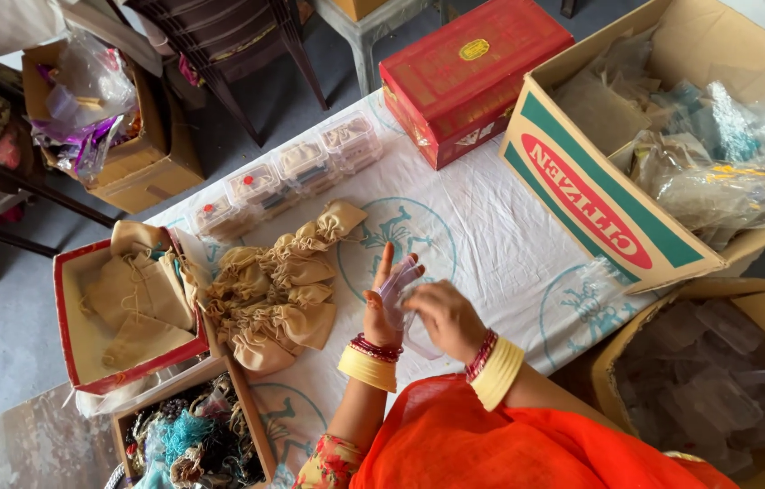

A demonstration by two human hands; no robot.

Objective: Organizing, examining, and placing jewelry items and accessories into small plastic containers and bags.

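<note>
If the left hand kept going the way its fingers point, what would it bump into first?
The left hand points up the white tablecloth, holding a clear plastic pouch. Straight ahead the cloth looks bare at first; the first thing it would probably meet is the row of clear plastic boxes, though depth is unclear.

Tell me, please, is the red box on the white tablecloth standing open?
No, the red box has its lid shut, lying beyond the small clear plastic pouch that the left hand and right hand hold.
</note>
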